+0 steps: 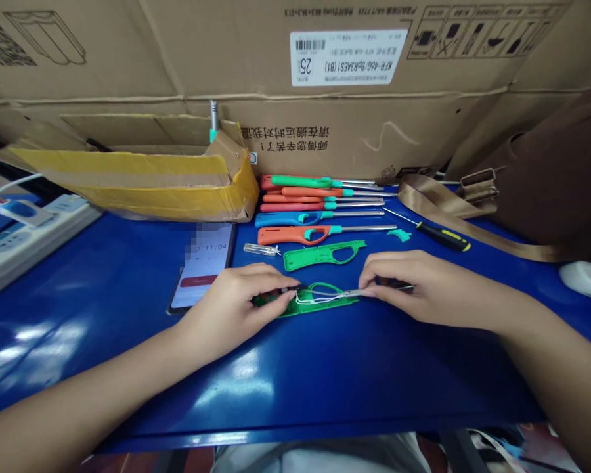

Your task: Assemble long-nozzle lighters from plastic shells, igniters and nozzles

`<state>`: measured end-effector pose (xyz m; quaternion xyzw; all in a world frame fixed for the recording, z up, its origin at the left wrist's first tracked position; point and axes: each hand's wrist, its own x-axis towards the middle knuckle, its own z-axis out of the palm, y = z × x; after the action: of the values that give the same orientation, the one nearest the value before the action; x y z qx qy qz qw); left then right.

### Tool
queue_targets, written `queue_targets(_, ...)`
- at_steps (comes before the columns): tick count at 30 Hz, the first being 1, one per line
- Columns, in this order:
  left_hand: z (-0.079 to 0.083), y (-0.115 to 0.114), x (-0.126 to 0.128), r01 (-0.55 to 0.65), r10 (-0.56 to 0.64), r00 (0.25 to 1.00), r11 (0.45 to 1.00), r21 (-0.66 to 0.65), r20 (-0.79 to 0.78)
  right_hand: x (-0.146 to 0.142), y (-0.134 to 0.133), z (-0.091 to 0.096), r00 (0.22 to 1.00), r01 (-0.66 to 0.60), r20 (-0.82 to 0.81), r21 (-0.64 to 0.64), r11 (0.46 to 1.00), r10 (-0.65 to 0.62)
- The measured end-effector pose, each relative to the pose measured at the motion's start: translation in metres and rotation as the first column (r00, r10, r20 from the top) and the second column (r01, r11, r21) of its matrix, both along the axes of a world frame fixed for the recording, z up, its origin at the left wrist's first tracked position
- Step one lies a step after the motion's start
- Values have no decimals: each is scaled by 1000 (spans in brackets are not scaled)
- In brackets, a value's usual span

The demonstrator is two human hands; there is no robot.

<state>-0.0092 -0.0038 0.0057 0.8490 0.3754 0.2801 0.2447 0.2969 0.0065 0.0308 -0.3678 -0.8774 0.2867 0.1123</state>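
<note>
A green lighter shell half (320,297) lies open on the blue table (295,374), with white wires and a metal tube inside it. My left hand (236,303) pinches its handle end, fingers closed. My right hand (423,286) pinches the metal tube (384,289) at the other end. The other green shell half (324,254) lies just beyond. Behind it is a row of several assembled long-nosed lighters (320,200) in green, orange, red and blue.
A phone (204,266) showing a timer lies left of the lighters. A small clear part (261,249) and a teal scrap (400,234) sit nearby. A screwdriver (438,235), tan strap (438,200), yellow-taped carton (142,174), power strip (24,230) and cardboard wall (295,79) surround the area.
</note>
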Motion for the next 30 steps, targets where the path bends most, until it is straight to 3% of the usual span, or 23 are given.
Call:
queue_targets(7, 4, 0, 0, 20, -20, 1000, 999, -37, 11, 4, -3, 6, 999, -32, -32, -41, 999, 31)
queue_targets(17, -2, -2, 2, 53, -53, 999, 998, -27, -4, 0, -4, 11, 995, -102, -24, -107, 989, 100)
queue_targets(30, -8, 0, 1, 114, -113, 993, 992, 56, -24, 3, 0, -1, 999, -46, 20, 8, 999, 45)
